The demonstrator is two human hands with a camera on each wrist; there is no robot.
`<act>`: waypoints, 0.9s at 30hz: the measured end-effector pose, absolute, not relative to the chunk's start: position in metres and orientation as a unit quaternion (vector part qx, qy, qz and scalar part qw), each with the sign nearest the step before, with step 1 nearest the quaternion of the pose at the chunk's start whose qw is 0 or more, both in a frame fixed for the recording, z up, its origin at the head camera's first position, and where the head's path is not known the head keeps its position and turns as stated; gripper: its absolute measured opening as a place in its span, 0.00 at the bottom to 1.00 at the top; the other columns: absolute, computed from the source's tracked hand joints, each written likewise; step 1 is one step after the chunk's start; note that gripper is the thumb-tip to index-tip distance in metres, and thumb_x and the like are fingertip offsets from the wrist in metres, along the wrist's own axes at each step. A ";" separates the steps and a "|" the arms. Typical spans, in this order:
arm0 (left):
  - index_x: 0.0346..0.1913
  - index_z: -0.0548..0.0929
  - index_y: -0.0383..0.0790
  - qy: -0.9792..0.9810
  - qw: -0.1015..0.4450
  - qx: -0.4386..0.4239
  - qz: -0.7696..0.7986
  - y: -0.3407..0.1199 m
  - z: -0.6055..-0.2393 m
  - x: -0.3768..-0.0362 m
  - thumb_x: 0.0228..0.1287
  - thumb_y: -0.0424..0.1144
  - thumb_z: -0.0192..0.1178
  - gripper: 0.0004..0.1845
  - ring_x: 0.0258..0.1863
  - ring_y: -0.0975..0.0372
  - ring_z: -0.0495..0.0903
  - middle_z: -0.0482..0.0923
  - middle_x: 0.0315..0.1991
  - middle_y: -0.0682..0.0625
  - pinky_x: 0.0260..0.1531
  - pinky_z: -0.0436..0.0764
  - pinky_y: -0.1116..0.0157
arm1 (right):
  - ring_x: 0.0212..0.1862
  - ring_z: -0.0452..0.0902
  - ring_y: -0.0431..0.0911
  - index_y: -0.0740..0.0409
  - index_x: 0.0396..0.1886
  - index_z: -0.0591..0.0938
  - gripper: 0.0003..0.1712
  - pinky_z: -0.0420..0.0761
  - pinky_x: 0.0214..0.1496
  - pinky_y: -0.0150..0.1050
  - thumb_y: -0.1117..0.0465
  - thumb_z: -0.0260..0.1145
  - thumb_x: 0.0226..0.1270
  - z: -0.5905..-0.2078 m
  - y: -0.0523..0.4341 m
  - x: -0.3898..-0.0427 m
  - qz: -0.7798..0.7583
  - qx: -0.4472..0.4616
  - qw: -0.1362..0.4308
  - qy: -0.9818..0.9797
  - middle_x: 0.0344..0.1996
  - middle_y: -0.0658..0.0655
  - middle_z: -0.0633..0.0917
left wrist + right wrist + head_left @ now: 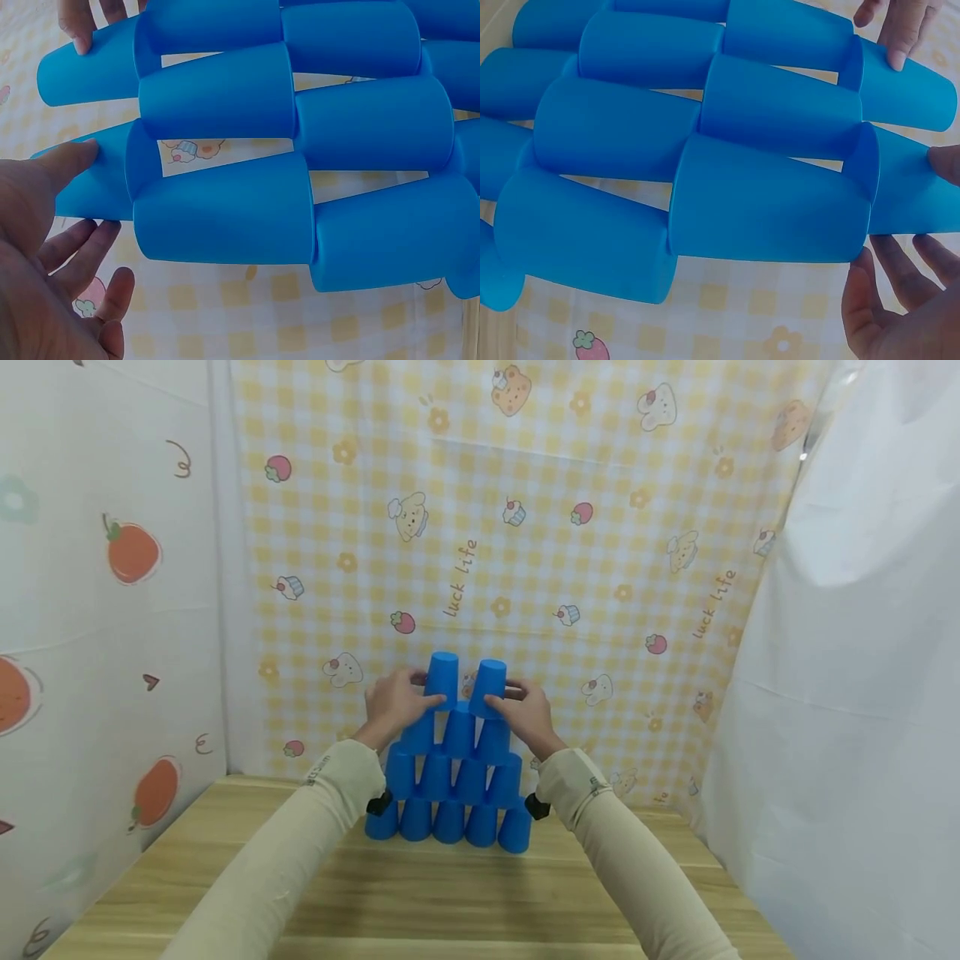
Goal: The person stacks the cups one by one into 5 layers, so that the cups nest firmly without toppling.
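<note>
Blue cups stand upside down in a stepped pyramid [437, 777] on the table, several in each lower row and three in the third row. On top, my left hand [396, 700] holds the left cup [442, 675] between thumb and fingers, while my right hand [528, 710] grips the right cup [491, 683] likewise. A small gap separates these two cups. The left wrist view shows the left thumb [71, 161] across the cup's near side, its rim touching the row below. In the right wrist view the right cup [911, 184] also meets that row; part of the thumb is cut off.
A wooden table [450, 902] carries the pyramid near its back edge. Behind hangs a yellow checked cloth [525, 568] with cartoon prints. A white printed sheet [97, 635] hangs at left, and a plain white one [847, 693] at right. Dark wrist devices [537, 807] hang close to the lower cups.
</note>
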State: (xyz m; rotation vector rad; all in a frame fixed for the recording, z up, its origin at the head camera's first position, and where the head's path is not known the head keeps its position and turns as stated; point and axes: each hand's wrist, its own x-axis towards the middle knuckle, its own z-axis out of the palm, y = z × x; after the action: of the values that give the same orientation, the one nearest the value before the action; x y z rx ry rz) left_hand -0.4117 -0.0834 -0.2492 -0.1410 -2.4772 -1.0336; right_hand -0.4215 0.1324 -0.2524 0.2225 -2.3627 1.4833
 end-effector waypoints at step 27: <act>0.73 0.64 0.38 -0.868 0.241 -0.050 -0.431 -0.095 -0.282 -0.388 0.60 0.54 0.70 0.44 0.70 0.43 0.63 0.65 0.72 0.38 0.64 0.63 0.38 | 0.62 0.74 0.61 0.57 0.68 0.72 0.34 0.75 0.60 0.58 0.51 0.70 0.66 -0.280 0.172 -0.406 0.507 0.118 0.178 -0.835 0.62 0.64 0.78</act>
State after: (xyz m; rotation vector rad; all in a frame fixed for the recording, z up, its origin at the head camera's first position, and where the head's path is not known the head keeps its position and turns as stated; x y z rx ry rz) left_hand -0.3879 -0.0951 -0.2816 -0.1380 -2.3751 -1.1789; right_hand -0.4056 0.1724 -0.2796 0.3325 -2.3620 1.4332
